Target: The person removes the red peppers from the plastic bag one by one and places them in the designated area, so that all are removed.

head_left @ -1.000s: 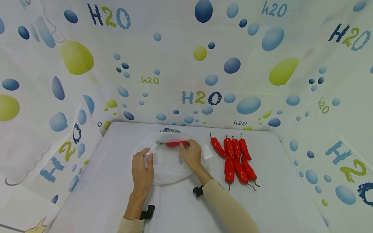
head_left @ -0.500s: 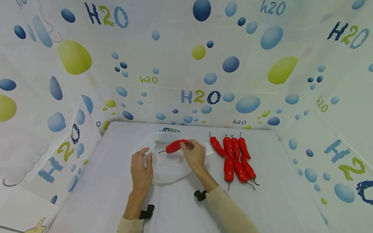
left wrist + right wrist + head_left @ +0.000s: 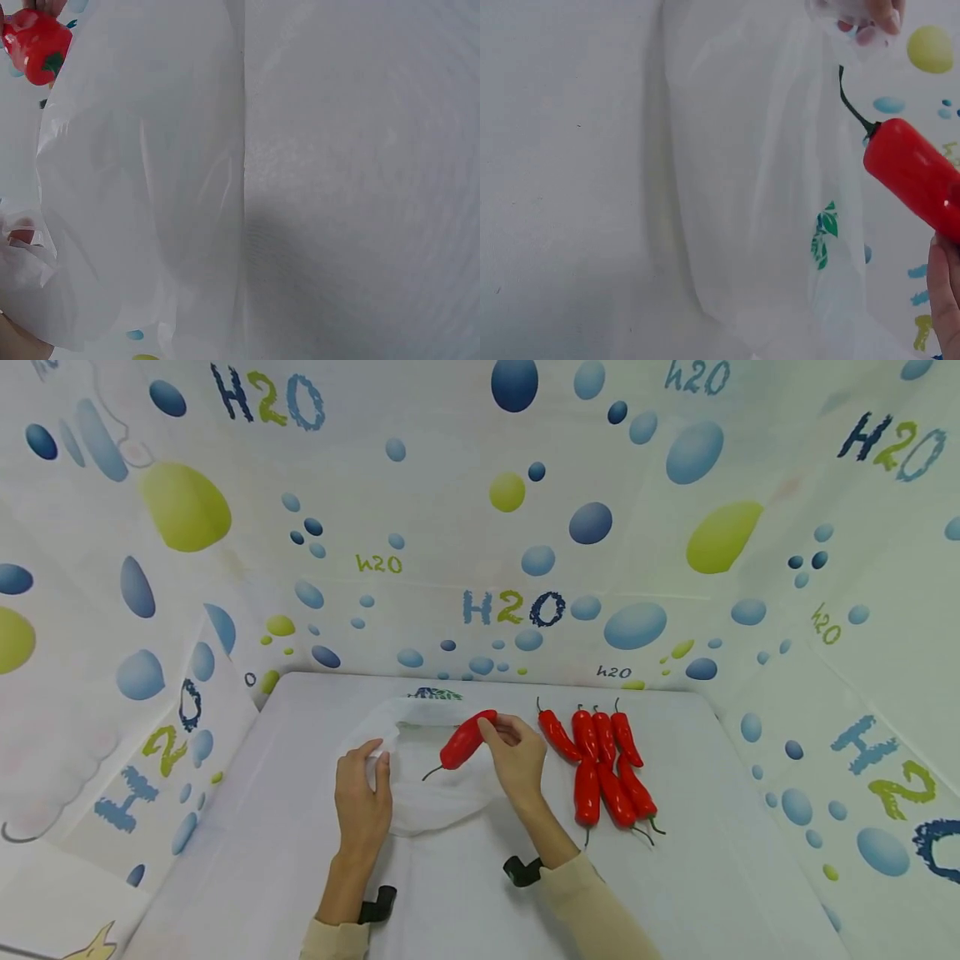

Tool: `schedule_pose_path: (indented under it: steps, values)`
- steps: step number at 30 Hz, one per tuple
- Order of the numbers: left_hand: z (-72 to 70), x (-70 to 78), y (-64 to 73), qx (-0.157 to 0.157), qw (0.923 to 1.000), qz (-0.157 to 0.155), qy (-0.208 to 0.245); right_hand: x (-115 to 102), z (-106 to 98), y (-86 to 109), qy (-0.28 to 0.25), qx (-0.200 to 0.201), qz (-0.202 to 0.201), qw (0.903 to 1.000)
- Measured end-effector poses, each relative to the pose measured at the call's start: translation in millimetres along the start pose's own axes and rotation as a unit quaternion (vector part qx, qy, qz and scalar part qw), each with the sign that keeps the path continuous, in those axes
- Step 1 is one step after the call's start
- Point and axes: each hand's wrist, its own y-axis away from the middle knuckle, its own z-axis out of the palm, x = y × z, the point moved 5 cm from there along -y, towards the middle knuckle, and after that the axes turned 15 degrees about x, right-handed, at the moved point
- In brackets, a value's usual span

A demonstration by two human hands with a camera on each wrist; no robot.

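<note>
My right hand [image 3: 517, 760] pinches a red chili pepper [image 3: 462, 742] near its tip, the green stem pointing down and left over a white plastic bag [image 3: 435, 806]. In the right wrist view the same pepper [image 3: 911, 169] shows large, fingers at its lower end. My left hand [image 3: 363, 797] holds the left side of the bag's mouth, fingers and thumb curled at the rim. Through the film in the left wrist view, part of the left hand [image 3: 22, 236] shows in the gathered plastic. Green print marks the bag's far end.
Several red chili peppers [image 3: 588, 789] lie in two rows on the white table [image 3: 712, 860], right of the bag. A white backdrop [image 3: 450, 527] with blue and green spots and "H2O" lettering rises behind and beside the table.
The right hand has lifted the pepper up from the bag's mouth and drawn it to the right, its stem end tilting downward. The left hand has stayed at the bag's rim.
</note>
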Motion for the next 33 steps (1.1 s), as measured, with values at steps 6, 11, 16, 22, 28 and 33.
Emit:
schedule_pose_path:
  steps: [6,11,16,22,28,33]
  values:
    - [0.6,-0.8,0.2,-0.008,0.9999,-0.007,0.000,-2.1,-15.2,-4.1,-0.007,0.025,0.020,0.9995]
    - [1.6,-1.1,0.4,-0.012,0.9999,-0.008,0.000,-3.6,-27.3,-7.4,-0.013,0.040,0.025,0.9988]
    - [2.3,-1.1,0.8,-0.013,0.9998,-0.014,-0.002,-3.7,-39.2,-12.7,-0.014,0.049,0.039,0.9979]
    - [2.1,-0.3,1.5,-0.003,1.0000,-0.007,-0.004,-5.1,-55.7,-17.3,-0.010,0.057,0.060,0.9965]
    - [1.9,-0.6,1.2,0.000,1.0000,-0.007,0.000,-2.2,-70.2,-20.5,-0.006,0.068,0.072,0.9950]
    - [1.2,1.7,1.0,-0.007,0.9999,-0.010,0.001,3.8,-81.0,-22.0,0.002,0.081,0.078,0.9937]
